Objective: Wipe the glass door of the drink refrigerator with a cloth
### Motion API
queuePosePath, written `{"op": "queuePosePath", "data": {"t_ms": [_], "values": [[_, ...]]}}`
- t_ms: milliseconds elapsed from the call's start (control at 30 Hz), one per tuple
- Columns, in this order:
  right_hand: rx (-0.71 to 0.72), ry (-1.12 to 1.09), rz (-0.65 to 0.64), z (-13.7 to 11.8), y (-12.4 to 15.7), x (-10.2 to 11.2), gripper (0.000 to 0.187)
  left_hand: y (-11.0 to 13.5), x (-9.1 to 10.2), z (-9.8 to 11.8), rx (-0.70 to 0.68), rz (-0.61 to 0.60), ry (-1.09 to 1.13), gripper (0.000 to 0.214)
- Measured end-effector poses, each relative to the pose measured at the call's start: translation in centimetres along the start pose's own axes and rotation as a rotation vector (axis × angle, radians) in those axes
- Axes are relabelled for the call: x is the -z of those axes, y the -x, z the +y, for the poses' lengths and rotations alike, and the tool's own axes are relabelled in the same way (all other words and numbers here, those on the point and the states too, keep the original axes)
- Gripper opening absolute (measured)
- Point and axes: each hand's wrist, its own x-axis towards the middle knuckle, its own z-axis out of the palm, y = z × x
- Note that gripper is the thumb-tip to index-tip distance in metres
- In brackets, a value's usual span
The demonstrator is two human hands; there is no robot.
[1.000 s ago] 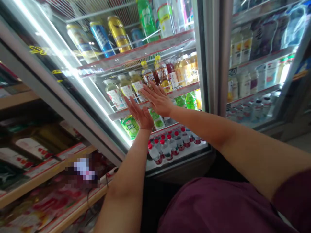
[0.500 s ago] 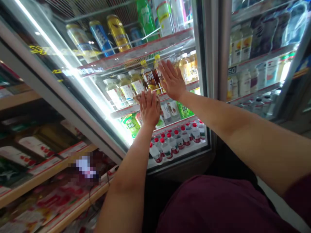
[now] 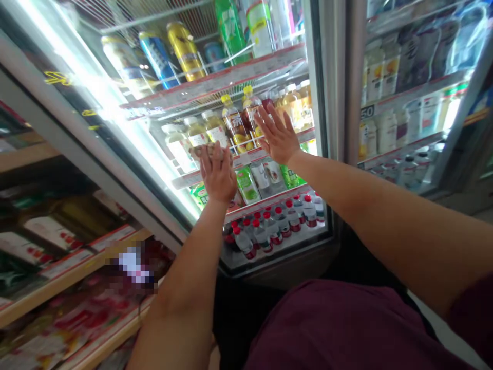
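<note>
My left hand (image 3: pixel 217 173) lies flat on the glass door (image 3: pixel 146 149) of a lit drinks fridge, fingers stretched and close together. A small brownish patch (image 3: pixel 201 150) shows at its fingertips; I cannot tell whether it is an object or a reflection. To its right and slightly higher, my right hand (image 3: pixel 278 134) presses on the same glass with fingers spread. Behind the glass near both hands stand tea bottles (image 3: pixel 234 123) on a shelf. Small red-capped bottles (image 3: pixel 277 221) fill the bottom shelf.
Cans (image 3: pixel 185 49) and green bottles fill the top fridge shelf. A second glass-door fridge (image 3: pixel 404 103) with pale bottles stands to the right. Wooden shelves (image 3: pixel 69 267) with packaged goods run along the left. My maroon clothing (image 3: pixel 339 329) fills the lower right.
My left hand has slid left along the glass over the last half second. My right hand rose up and to the right a second ago and has since stayed almost still.
</note>
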Motion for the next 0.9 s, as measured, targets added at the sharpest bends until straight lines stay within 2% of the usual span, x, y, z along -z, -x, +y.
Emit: {"op": "queuePosePath", "data": {"t_ms": [100,233,333,400,467,600,700,800,900], "values": [[-0.009,0.022,-0.006,0.0,0.1,0.0,0.071,-0.8,0.0,-0.4,-0.084,-0.034,-0.002,0.071],[-0.013,0.016,0.005,0.0,0.1,-0.3,0.070,-2.4,-0.3,-1.9,-0.166,-0.010,0.011,0.062],[-0.019,0.023,0.000,-0.1,0.1,-0.2,0.070,-0.9,-1.0,-2.6,-0.146,0.054,0.008,0.058],[-0.022,0.034,-0.009,-0.2,0.2,-0.1,0.071,0.5,-1.2,-2.8,-0.162,0.002,0.006,0.063],[-0.024,0.040,-0.017,-0.2,0.3,-0.1,0.071,0.8,-0.9,-2.9,-0.203,-0.073,0.002,0.065],[-0.028,0.041,-0.010,-0.1,0.3,-0.3,0.070,-2.1,0.4,-3.3,-0.224,-0.060,-0.048,0.057],[-0.025,0.030,-0.004,0.0,0.2,-0.5,0.070,-3.7,1.0,-3.6,-0.156,0.052,-0.102,0.062],[-0.033,0.031,0.005,0.0,0.2,-0.5,0.070,-2.2,0.7,-3.8,-0.101,0.143,-0.095,0.066],[-0.033,0.041,0.002,0.0,0.1,-0.5,0.071,-0.3,0.2,-3.9,-0.134,0.084,-0.040,0.060]]}}
